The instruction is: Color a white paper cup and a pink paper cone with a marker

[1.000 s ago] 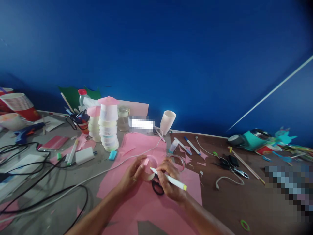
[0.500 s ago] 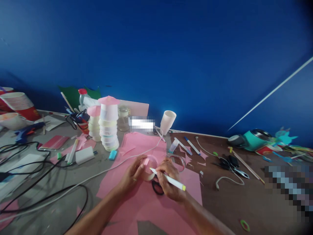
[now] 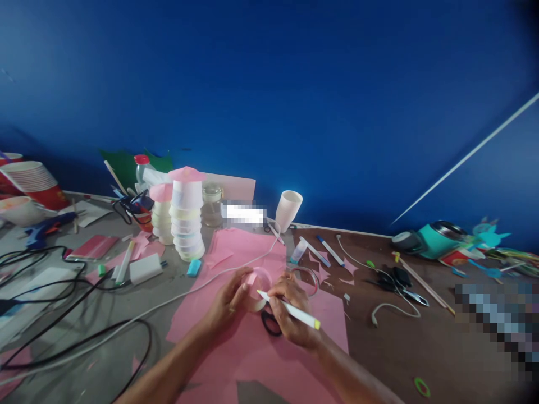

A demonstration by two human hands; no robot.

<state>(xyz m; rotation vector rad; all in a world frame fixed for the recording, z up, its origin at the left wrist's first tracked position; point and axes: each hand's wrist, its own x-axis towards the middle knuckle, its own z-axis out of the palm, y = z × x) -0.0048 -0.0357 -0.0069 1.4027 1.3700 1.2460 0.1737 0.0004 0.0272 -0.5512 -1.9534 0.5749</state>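
Observation:
My left hand [image 3: 227, 298] has its thumb and fingers closed on the left side of a pale ring [image 3: 255, 305] that looks like a tape roll, with pink paper showing inside it. In my right hand [image 3: 290, 308] is a white marker [image 3: 302, 316] with a yellow end, its tip pointing into the ring. Whether the tip touches the paper I cannot tell. Black scissor handles [image 3: 270, 324] lie beside my right hand, partly hidden. Under both hands spread large pink paper sheets [image 3: 307, 367].
Left of the paper stand two stacks of white cups [image 3: 186, 224] with pink tops and a blue block [image 3: 194, 268]. A white cup [image 3: 288, 207] stands behind. A white cable [image 3: 168, 303] crosses the paper. Markers [image 3: 330, 250], pink scraps [image 3: 350, 272] and a teal device [image 3: 438, 240] lie right.
Almost nothing differs. The marker tip has shifted very slightly left within the ring, and the whole view has moved a little. Both hands keep their hold.

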